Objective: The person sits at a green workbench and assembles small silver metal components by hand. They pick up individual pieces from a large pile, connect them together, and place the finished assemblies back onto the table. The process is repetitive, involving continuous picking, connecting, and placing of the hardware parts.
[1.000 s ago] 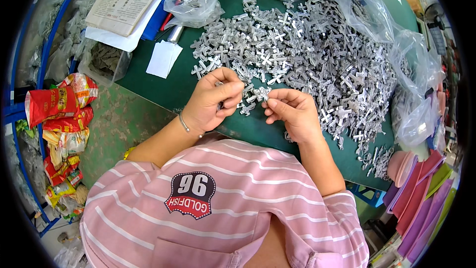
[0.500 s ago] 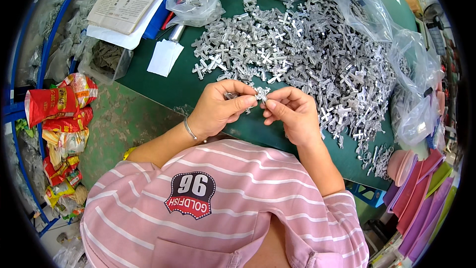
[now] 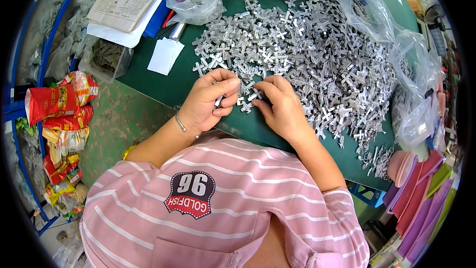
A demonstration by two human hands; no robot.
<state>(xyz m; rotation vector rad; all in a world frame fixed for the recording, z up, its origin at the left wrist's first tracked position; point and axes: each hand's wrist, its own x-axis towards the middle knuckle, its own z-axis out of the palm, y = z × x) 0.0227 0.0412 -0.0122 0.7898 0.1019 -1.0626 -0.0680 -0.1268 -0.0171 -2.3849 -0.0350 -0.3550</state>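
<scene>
A wide heap of small silver metal crosses (image 3: 322, 59) covers much of the green table (image 3: 163, 92). My left hand (image 3: 208, 100) is curled shut at the near edge of the heap. Small silver metal pieces (image 3: 218, 101) show between its fingers; how many lie in the palm is hidden. To its right, my right hand (image 3: 281, 105) reaches down to the table with thumb and forefinger closed around a small silver cross (image 3: 256, 94). A few loose pieces (image 3: 245, 105) lie between the two hands.
Clear plastic bags (image 3: 364, 12) border the heap at the back and right. A small bag of pieces (image 3: 195, 0), white paper slips (image 3: 165, 55) and a printed booklet (image 3: 130, 0) lie at back left. Purple and pink bins (image 3: 416, 198) stand at right, red packets (image 3: 62, 101) at left.
My hands have moved apart. The piece held between both fingertips is no longer there. My right hand has gone to the loose pieces on the table; my left has curled in.
</scene>
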